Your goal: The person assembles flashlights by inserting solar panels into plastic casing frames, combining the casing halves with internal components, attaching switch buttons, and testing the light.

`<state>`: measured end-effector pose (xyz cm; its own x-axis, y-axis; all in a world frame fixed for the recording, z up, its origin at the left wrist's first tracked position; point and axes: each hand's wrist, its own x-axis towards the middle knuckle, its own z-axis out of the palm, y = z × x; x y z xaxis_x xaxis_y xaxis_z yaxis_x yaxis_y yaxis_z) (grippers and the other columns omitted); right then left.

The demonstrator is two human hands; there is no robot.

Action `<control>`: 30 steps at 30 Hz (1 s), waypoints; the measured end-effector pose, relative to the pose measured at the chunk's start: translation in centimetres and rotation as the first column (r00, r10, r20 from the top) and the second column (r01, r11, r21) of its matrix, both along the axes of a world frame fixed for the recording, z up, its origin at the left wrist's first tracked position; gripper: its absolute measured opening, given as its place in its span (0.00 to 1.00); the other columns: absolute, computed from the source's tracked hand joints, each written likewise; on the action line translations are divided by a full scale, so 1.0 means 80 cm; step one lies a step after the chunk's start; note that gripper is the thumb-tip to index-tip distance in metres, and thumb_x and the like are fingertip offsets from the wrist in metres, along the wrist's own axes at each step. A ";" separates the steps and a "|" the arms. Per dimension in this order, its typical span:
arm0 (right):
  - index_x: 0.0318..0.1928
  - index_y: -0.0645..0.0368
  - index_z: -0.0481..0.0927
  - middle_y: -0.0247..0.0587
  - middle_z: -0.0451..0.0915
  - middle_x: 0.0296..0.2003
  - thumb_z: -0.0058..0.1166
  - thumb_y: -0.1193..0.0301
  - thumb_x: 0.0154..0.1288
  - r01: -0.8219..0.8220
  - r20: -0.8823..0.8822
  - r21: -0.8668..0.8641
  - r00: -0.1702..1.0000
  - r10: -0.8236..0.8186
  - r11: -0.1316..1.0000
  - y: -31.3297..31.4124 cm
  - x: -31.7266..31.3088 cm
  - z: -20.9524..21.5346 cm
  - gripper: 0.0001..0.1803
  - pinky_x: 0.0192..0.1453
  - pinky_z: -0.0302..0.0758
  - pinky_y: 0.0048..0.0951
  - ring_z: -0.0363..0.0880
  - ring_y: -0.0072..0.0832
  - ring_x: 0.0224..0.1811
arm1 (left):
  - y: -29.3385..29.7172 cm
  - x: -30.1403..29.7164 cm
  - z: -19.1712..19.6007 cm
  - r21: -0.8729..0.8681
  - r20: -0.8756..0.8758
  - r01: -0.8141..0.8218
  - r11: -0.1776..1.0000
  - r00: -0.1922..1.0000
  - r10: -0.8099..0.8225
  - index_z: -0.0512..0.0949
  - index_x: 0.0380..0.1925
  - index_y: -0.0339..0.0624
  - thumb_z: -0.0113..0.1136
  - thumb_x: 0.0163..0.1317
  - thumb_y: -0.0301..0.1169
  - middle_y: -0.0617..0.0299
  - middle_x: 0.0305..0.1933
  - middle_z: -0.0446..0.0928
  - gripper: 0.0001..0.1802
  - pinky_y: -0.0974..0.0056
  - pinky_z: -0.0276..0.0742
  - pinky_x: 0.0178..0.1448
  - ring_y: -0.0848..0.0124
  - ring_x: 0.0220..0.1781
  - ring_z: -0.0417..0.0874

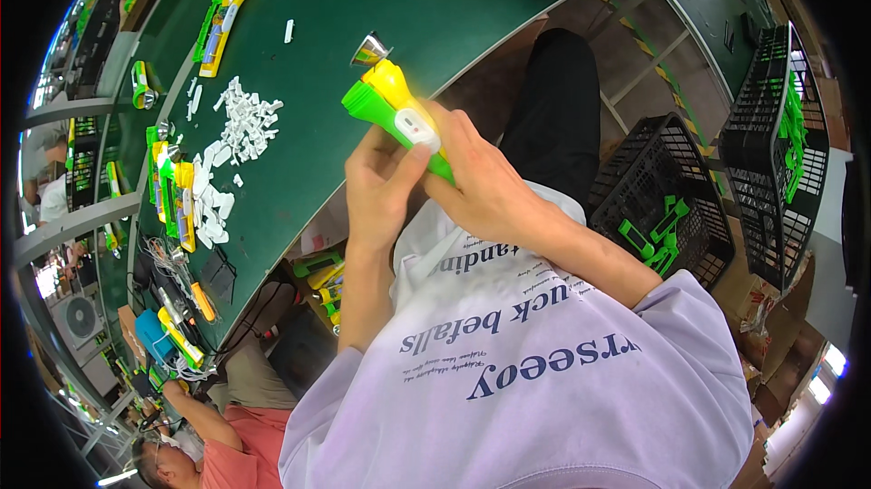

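- The left hand [381,182] was closed around the lower body of a green-and-yellow flashlight [395,106], thumb pressed against its white switch plate [418,126].
- The right hand [485,182] gripped the same flashlight from the other side, its fingers wrapped over the green tail, which was hidden under them.
- The flashlight was held in the air above the near edge of the green workbench [435,8], its silver reflector head [369,51] pointing away over the bench.
- Bare green surface lay around and beyond the reflector, so the space just ahead of the hands was open.
- Left of that, a heap of small white plastic pieces [243,122] spread across the bench, with a row of part-built flashlights [177,194] beside it.
- To the right, past the bench edge, a black wire basket [667,194] held loose green parts [655,235]; a second basket [771,144] stood beyond it.
- Another person [222,439] at the lower left was cut off by the rim.
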<state>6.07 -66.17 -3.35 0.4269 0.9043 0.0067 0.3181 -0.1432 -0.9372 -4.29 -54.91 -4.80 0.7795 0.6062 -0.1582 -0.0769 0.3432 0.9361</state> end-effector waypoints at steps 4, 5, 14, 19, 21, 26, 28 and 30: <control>0.70 0.70 0.53 0.60 0.68 0.47 0.53 0.74 0.62 -0.069 -0.013 -0.085 0.998 0.068 0.994 -0.002 0.005 0.022 0.39 0.49 0.73 0.44 0.74 0.52 0.47 | 0.005 -0.011 -0.016 0.005 0.091 -0.030 1.000 0.995 0.030 0.73 0.53 0.28 0.65 0.57 0.26 0.56 0.50 0.77 0.24 0.63 0.74 0.59 0.69 0.51 0.79; 0.71 0.69 0.53 0.59 0.68 0.46 0.54 0.73 0.62 -0.068 -0.007 -0.081 0.998 0.068 0.994 -0.002 0.004 0.023 0.39 0.48 0.73 0.44 0.74 0.51 0.46 | 0.001 -0.010 -0.018 -0.006 0.096 -0.054 0.998 0.994 0.055 0.72 0.53 0.28 0.66 0.56 0.26 0.55 0.50 0.77 0.25 0.63 0.74 0.60 0.68 0.52 0.79; 0.72 0.66 0.53 0.56 0.67 0.44 0.53 0.74 0.62 -0.026 0.063 -0.047 0.998 0.029 0.999 -0.005 -0.005 0.020 0.39 0.47 0.74 0.43 0.74 0.50 0.43 | -0.013 -0.010 -0.021 -0.005 0.106 -0.115 0.993 0.988 0.115 0.71 0.54 0.28 0.65 0.57 0.24 0.53 0.51 0.77 0.25 0.62 0.73 0.60 0.67 0.53 0.79; 0.71 0.62 0.56 0.57 0.67 0.47 0.53 0.78 0.60 -0.060 -0.014 -0.023 0.998 0.060 0.998 -0.012 -0.004 0.017 0.39 0.47 0.75 0.43 0.75 0.50 0.42 | -0.004 -0.015 -0.014 0.077 0.151 -0.083 0.994 0.986 0.071 0.70 0.57 0.29 0.66 0.61 0.36 0.53 0.54 0.77 0.30 0.59 0.71 0.63 0.65 0.54 0.79; 0.68 0.61 0.59 0.58 0.71 0.48 0.52 0.79 0.57 -0.041 -0.082 0.041 0.996 0.044 0.998 -0.013 -0.007 0.008 0.36 0.44 0.76 0.41 0.78 0.47 0.40 | 0.011 -0.015 -0.025 0.145 0.181 -0.095 0.985 0.981 0.068 0.68 0.62 0.30 0.63 0.64 0.49 0.50 0.57 0.77 0.37 0.56 0.70 0.65 0.61 0.56 0.80; 0.60 0.66 0.66 0.56 0.78 0.41 0.51 0.78 0.50 -0.146 -0.783 -0.009 0.616 0.084 0.989 -0.010 0.007 -0.015 0.32 0.42 0.79 0.38 0.82 0.44 0.35 | 0.019 -0.016 -0.013 0.038 0.149 -0.004 0.999 0.989 -0.002 0.68 0.62 0.30 0.59 0.68 0.46 0.53 0.55 0.78 0.33 0.62 0.71 0.62 0.67 0.55 0.79; 0.55 0.70 0.70 0.55 0.79 0.36 0.51 0.75 0.43 -0.208 -0.967 0.256 -0.040 0.253 0.944 -0.011 0.022 -0.035 0.31 0.41 0.83 0.42 0.83 0.44 0.31 | 0.018 -0.007 0.001 -0.126 0.184 0.050 0.991 0.983 -0.027 0.70 0.60 0.30 0.58 0.70 0.42 0.58 0.54 0.78 0.28 0.65 0.71 0.59 0.71 0.54 0.78; 0.55 0.70 0.70 0.56 0.79 0.36 0.51 0.73 0.43 -0.178 -0.909 0.368 -0.278 0.312 0.913 -0.013 0.017 -0.038 0.33 0.40 0.83 0.44 0.83 0.45 0.32 | 0.019 0.000 0.007 -0.101 0.110 0.061 0.993 0.993 -0.050 0.70 0.60 0.30 0.54 0.73 0.39 0.58 0.51 0.79 0.25 0.68 0.74 0.54 0.73 0.50 0.79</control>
